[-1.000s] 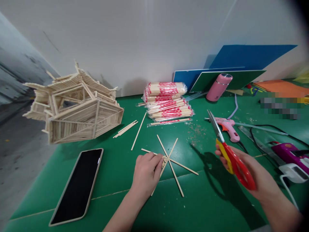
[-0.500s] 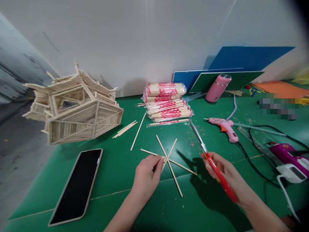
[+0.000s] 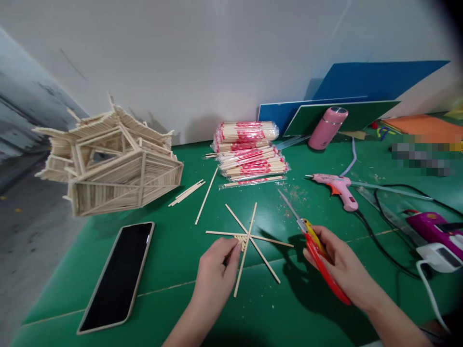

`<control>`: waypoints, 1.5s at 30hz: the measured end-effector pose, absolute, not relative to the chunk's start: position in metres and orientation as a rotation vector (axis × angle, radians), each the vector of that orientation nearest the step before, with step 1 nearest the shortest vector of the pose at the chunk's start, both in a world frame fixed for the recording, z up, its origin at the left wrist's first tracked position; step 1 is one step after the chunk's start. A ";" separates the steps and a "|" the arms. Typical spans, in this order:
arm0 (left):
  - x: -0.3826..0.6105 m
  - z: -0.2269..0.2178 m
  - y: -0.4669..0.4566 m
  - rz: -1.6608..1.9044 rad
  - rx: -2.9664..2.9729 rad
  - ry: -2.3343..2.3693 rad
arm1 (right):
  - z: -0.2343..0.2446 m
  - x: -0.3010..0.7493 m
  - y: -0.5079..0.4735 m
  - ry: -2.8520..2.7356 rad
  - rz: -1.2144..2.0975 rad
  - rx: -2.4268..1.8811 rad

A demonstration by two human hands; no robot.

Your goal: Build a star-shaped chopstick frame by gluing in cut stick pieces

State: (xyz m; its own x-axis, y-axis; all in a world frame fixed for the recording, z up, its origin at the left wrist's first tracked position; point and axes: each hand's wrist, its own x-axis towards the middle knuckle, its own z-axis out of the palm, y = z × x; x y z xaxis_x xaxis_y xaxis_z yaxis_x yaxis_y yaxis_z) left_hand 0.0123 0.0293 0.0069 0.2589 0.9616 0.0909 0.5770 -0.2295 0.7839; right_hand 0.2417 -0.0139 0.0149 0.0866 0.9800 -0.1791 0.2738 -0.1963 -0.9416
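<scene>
Three thin wooden sticks cross in a six-armed star frame (image 3: 261, 249) lying on the green table. Short stick pieces (image 3: 240, 238) fill part of one wedge near its centre. My left hand (image 3: 219, 270) is closed, thumb and forefinger pinched at those short pieces; the fingers cover part of them. Held in my right hand (image 3: 338, 255), to the right of the star, is a pair of scissors (image 3: 318, 258) with red and yellow handles. Their blades point away toward the back and look nearly together.
Left are a wooden stick model house (image 3: 126, 168) and a phone (image 3: 115, 277). Loose sticks (image 3: 188, 193) lie beyond the star, with packaged chopsticks (image 3: 249, 149) behind. A pink glue gun (image 3: 336, 185), its cable, a pink bottle (image 3: 328, 127) and a purple device (image 3: 430, 226) occupy the right.
The star has turned under my left hand, so its arms point differently and the short pieces show more. The scissors have dropped slightly and tilted, showing the yellow handle.
</scene>
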 end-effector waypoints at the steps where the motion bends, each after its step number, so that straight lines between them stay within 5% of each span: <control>1: 0.010 0.009 0.032 0.826 1.904 1.401 | 0.014 0.241 -0.014 -1.310 1.162 -1.604; 15: 0.025 0.044 0.051 1.073 1.944 1.354 | 0.016 0.228 -0.023 -1.704 1.000 -1.737; 45: 0.028 0.025 0.042 1.016 1.562 1.202 | 0.040 0.213 -0.013 -1.942 0.981 -1.814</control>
